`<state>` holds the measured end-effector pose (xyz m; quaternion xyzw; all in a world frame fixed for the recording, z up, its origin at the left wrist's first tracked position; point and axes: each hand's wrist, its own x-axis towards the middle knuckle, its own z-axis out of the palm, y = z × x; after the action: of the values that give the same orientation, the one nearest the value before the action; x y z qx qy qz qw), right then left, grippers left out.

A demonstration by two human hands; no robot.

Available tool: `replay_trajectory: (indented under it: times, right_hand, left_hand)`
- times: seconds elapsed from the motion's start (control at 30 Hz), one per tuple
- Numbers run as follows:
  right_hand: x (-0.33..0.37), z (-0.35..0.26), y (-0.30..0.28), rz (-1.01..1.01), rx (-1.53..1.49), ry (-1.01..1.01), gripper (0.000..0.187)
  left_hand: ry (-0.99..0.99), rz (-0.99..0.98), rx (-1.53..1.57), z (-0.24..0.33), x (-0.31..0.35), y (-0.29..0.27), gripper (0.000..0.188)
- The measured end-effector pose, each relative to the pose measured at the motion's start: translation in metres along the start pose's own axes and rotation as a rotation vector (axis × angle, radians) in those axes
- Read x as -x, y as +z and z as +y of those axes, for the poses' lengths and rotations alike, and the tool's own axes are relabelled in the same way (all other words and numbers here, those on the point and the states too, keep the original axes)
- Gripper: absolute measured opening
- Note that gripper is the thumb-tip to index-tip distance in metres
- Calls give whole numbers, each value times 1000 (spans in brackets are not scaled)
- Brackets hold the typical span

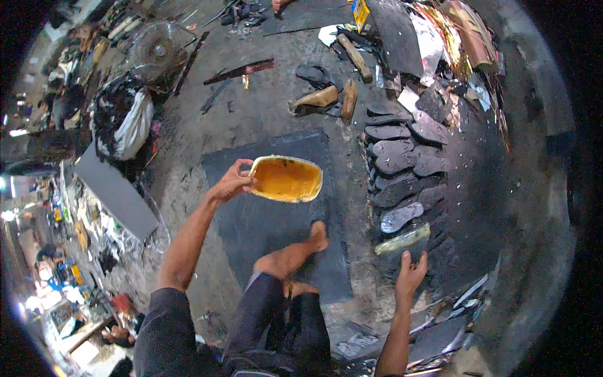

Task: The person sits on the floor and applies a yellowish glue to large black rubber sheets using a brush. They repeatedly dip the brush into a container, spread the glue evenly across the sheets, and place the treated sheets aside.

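My left hand [235, 180] grips the left rim of a shallow cut-open plastic container [286, 157]. Amber, syrupy liquid [286, 179] covers the inside of it, and it is held above a dark mat. On the right, my right hand [411, 270] has thumb and forefinger apart and stretched forward. Just beyond those fingertips lies a pale yellowish, stick-like piece [403, 239]; I cannot tell whether they touch it. Past that piece, a grey shoe sole [402, 217] rests at the near end of overlapping rows of dark shoe soles [394, 157].
A dark sheet [251, 232] lies beneath my bare foot. Wooden shoe lasts [319, 98] and scraps lie ahead. A round fan guard [157, 53], a black-and-white bag [129, 122] and a grey board [119, 191] stand left. Sheet material [468, 34] is heaped at the far right.
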<state>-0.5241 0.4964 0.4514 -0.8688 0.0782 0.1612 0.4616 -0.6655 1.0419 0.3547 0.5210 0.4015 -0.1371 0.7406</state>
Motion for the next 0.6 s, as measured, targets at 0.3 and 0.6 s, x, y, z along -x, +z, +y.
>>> replay_trajectory:
  times: [0.3,0.6]
  right_hand:
    - [205,335,128,49,197,317,49]
    - [170,440,253,262,170,380,78]
  left_hand:
    - [-241,-644,-709,-169,-240,-72,69]
    - [534,-173,-461,-190,-266,-162,82]
